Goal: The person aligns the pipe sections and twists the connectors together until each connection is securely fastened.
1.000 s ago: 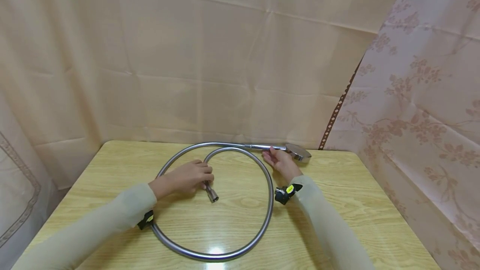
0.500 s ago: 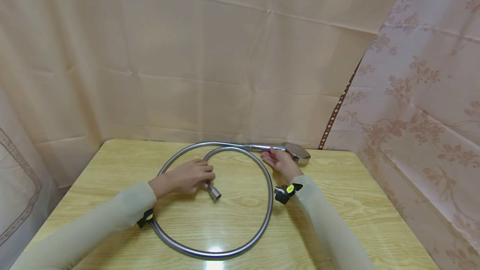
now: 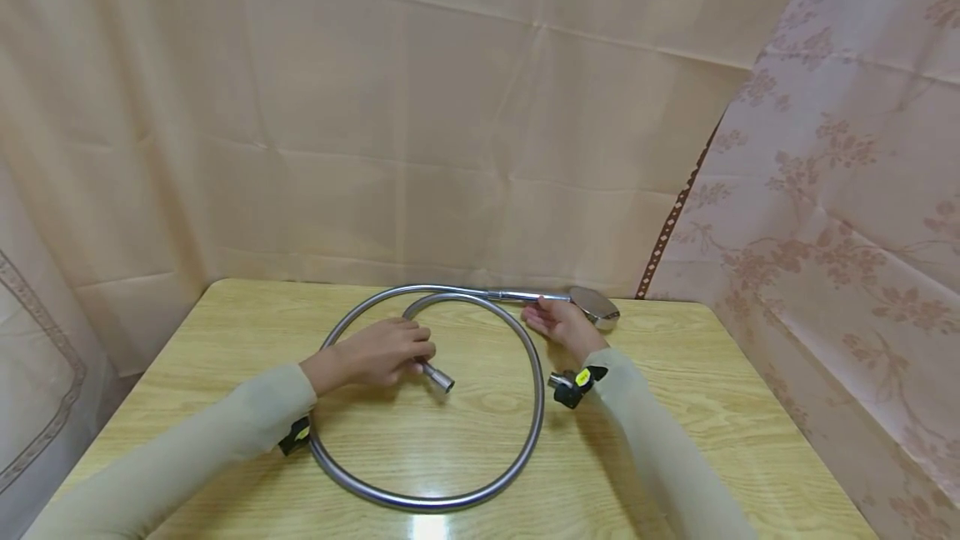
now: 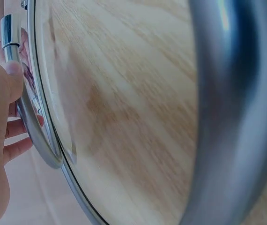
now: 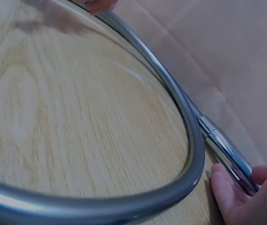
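A silver shower hose lies looped on the table, joined at the back to a chrome shower head. My left hand grips the hose close to its free end, where a metal connector sticks out past the fingers. In the left wrist view the thumb lies along the hose, just below the connector. At the back right, my right hand holds the shower head's handle between thumb and fingers. Part of the handle is hidden by that hand.
The wooden table ends at a beige curtain right behind the hose and shower head. A flowered pink cloth hangs on the right. Each wrist carries a small black camera.
The hose's connector end has swung right and slightly up in my left hand. The shower head has tilted a little; the right hand stays almost in place.
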Available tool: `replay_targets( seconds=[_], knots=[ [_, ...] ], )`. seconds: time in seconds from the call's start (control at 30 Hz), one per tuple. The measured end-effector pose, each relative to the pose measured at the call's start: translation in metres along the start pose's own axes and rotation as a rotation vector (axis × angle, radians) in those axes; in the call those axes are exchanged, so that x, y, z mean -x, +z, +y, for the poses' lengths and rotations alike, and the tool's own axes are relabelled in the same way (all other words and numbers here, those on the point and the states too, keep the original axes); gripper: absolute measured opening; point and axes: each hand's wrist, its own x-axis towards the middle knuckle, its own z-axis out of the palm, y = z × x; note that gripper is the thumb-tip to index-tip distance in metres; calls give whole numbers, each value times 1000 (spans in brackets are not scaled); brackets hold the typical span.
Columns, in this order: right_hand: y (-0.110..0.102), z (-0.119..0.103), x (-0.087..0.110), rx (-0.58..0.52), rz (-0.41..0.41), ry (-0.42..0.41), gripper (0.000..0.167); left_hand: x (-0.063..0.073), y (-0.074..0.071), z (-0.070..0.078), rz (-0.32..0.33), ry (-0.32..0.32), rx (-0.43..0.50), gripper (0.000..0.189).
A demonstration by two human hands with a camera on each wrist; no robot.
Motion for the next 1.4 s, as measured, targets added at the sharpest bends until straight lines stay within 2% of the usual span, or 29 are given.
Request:
replay_targets(
  seconds=[0.13,0.23,0.33,0.53,0.67,0.83,1.03,1.2,1.3,1.4],
  knots=[
    [0,0,1,71,-26,3,15,-3,-3,3,-4,10,10,8],
    [2,0,2,127,-25,-7,21,-6,-7,5,-25,5,12,4],
    [5,-2,3,213,-17,-15,32,-9,-10,7,-28,-1,7,10],
    [10,-9,12,498,-75,-46,44,-13,-16,5,66,29,-3,11],
    [12,-15,23,723,-124,-155,43,-15,-18,3,122,28,1,7],
    [6,-22,35,977,-126,-302,36,-16,-21,1,158,15,12,6],
    [-6,-28,42,1229,-234,-469,30,-14,-23,0,161,-2,34,5],
    [-10,-32,50,1430,-335,-655,23,-13,-23,0,167,-7,29,6],
    [-12,-34,56,1527,-399,-725,23,-13,-21,0,155,-6,3,8],
    [-15,-34,63,1611,-440,-752,26,-13,-18,1,128,-3,-17,8]
  ],
)
